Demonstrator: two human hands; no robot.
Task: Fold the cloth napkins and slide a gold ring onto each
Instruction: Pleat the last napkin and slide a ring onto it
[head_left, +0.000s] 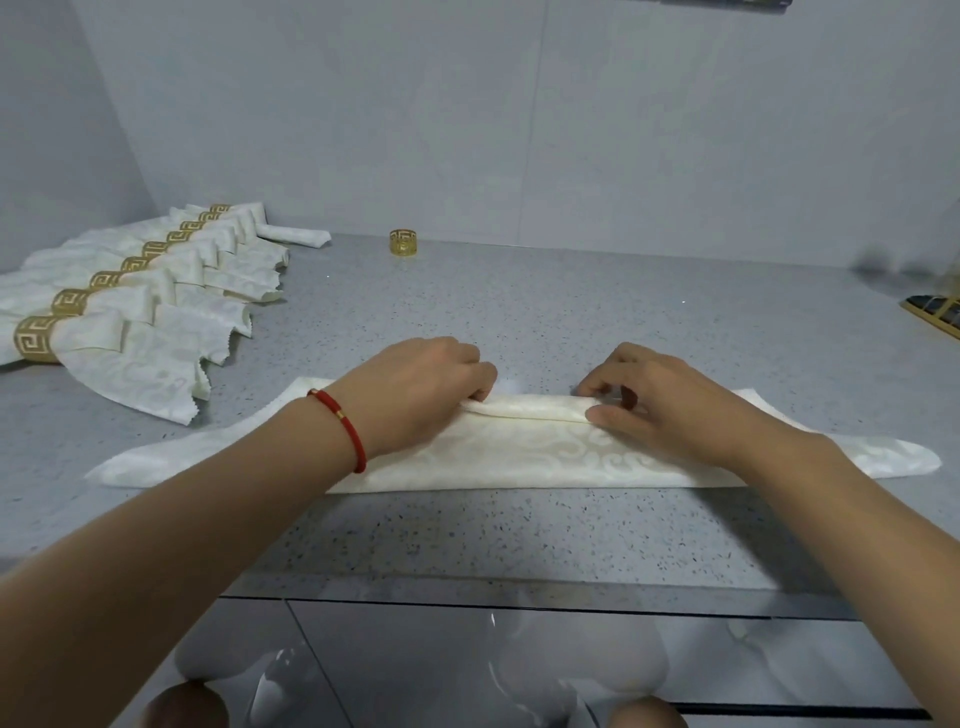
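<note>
1. The napkin (519, 452) lies flat across the near part of the speckled bench (571, 312), drawn out long to left and right.
2. The left hand (415, 389) and right hand (660, 400) each pinch the raised pleat (530, 408) along the cloth's far edge, both grips closed on the fabric.
3. To fold well, I judge both hands should draw the pleat evenly, keeping its crease straight and its width matched to the next fold.
4. The loose gold ring (403, 242) stands near the back wall, well apart from the hands.
5. Finished ringed napkins (130, 312) lie in a row at far left; nothing blocks the reach to the ring.
</note>
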